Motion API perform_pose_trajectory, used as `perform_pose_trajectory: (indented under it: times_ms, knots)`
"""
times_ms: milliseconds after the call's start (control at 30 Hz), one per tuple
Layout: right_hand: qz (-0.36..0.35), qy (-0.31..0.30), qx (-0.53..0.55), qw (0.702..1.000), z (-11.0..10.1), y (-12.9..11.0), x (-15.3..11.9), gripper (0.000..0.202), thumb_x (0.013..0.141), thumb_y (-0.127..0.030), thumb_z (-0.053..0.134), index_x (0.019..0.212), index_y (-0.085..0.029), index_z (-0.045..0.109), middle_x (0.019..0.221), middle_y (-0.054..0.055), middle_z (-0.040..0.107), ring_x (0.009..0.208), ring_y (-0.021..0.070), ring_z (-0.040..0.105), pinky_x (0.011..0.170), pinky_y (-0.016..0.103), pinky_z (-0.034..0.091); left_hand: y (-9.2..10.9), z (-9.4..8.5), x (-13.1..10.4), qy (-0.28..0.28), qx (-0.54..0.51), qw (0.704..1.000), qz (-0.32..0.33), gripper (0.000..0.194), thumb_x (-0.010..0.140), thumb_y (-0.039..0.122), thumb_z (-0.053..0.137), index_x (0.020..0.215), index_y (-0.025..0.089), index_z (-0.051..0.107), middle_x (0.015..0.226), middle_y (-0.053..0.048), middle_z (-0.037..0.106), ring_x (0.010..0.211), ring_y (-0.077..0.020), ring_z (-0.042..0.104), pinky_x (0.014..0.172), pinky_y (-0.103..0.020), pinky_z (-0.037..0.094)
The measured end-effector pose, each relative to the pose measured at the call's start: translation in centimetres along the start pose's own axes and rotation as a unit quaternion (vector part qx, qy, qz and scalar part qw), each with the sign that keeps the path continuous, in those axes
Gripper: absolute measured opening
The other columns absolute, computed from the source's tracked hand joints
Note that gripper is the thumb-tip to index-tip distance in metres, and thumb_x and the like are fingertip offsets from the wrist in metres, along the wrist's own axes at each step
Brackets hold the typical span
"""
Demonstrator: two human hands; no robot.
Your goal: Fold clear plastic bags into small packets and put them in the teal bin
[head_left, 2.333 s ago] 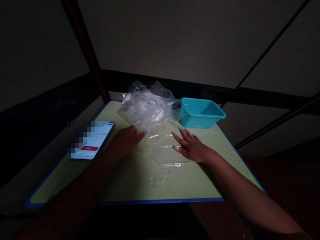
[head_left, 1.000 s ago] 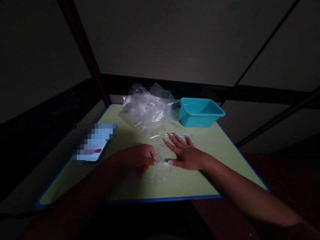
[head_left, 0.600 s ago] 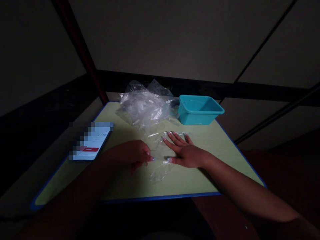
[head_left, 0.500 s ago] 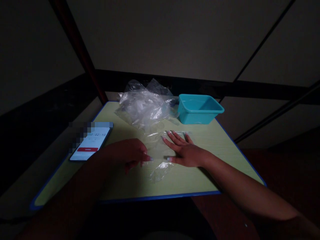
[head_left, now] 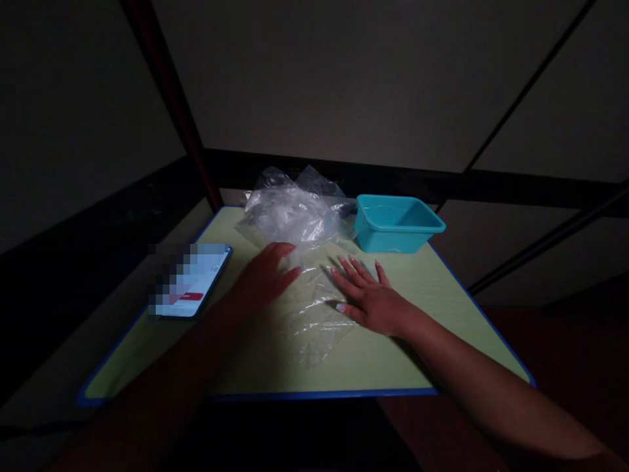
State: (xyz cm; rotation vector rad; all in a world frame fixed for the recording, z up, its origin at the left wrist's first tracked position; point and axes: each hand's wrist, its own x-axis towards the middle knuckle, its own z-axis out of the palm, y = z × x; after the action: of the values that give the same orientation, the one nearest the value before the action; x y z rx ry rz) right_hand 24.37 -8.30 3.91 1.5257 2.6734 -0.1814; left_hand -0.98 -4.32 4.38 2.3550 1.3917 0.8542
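A clear plastic bag (head_left: 317, 314) lies spread on the yellow-green table (head_left: 403, 360) between my hands. My right hand (head_left: 371, 298) rests flat with fingers spread at the bag's right side. At the bag's upper left, my left hand (head_left: 270, 272) is apart-fingered, thumb and fingers curved with a gap between them and nothing visibly held. Behind it sits a crumpled heap of clear plastic bags (head_left: 295, 213), just beyond the left fingertips.
A turquoise bin (head_left: 398, 236) stands at the back right of the table. A phone (head_left: 196, 282) with a lit screen lies at the left edge. Wall panels (head_left: 319, 78) rise behind the table.
My left hand has moved away from me, toward the plastic heap, and its fingers have opened. My right hand stays spread beside the bag. The whole view has shifted slightly.
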Motion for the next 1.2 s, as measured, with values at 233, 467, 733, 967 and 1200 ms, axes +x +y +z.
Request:
perform_pose_trajectory:
  times_ms: [233, 467, 733, 967, 1200]
  knots:
    - [-0.013, -0.057, 0.019, 0.998, 0.5, -0.3, 0.3, 0.07, 0.097, -0.055, 0.032, 0.154, -0.023, 0.006, 0.157, 0.013, -0.003, 0.146, 0.0319, 0.0, 0.109, 0.068, 0.004, 0.7, 3.2, -1.0, -0.236, 0.1, 0.958, 0.132, 0.072, 0.094, 0.049, 0.04, 0.153, 0.016, 0.014, 0.159, -0.014, 0.017, 0.146, -0.0265, 0.018, 0.115, -0.052, 0.017]
    - [-0.023, -0.075, 0.029, 0.996, 0.2, -0.7, 0.3, 0.069, 0.098, -0.053, 0.034, 0.154, -0.024, 0.006, 0.157, 0.011, -0.007, 0.145, 0.031, -0.004, 0.109, 0.066, 0.001, -0.7, 1.9, -0.9, -0.257, 0.166, 0.952, 0.034, 0.089, 0.086, 0.061, 0.048, 0.153, 0.014, 0.012, 0.158, -0.015, 0.013, 0.146, -0.0301, 0.018, 0.115, -0.058, 0.01]
    - [-0.013, -0.04, 0.026, 0.999, 0.1, 0.0, 0.0, 0.069, 0.098, -0.053, 0.033, 0.154, -0.025, 0.003, 0.158, 0.01, -0.004, 0.146, 0.0293, -0.003, 0.109, 0.066, 0.004, -0.9, 1.8, -1.1, -0.17, 0.186, 0.968, 0.007, 0.07, 0.091, 0.052, 0.048, 0.146, 0.012, 0.034, 0.154, -0.018, 0.029, 0.142, -0.0327, 0.028, 0.111, -0.059, 0.024]
    - [0.015, -0.048, 0.032, 0.998, 0.0, 0.4, 0.2, 0.069, 0.098, -0.055, 0.031, 0.154, -0.023, 0.007, 0.158, 0.012, -0.004, 0.145, 0.0311, -0.002, 0.109, 0.066, 0.004, -0.2, 1.3, -0.5, 0.042, 0.101, 0.989, 0.095, 0.037, 0.091, 0.036, 0.048, 0.116, 0.013, 0.061, 0.121, -0.015, 0.063, 0.118, -0.0283, 0.055, 0.104, -0.046, 0.041]
    - [-0.013, -0.064, 0.043, 0.997, 0.3, -1.2, 0.5, 0.07, 0.097, -0.053, 0.035, 0.154, -0.022, 0.006, 0.157, 0.013, -0.007, 0.146, 0.0306, -0.004, 0.108, 0.069, 0.001, 1.3, 2.5, -1.5, -0.14, 0.108, 0.978, 0.11, 0.08, 0.082, 0.054, 0.06, 0.144, 0.009, 0.037, 0.154, -0.022, 0.026, 0.142, -0.0372, 0.026, 0.111, -0.059, 0.024]
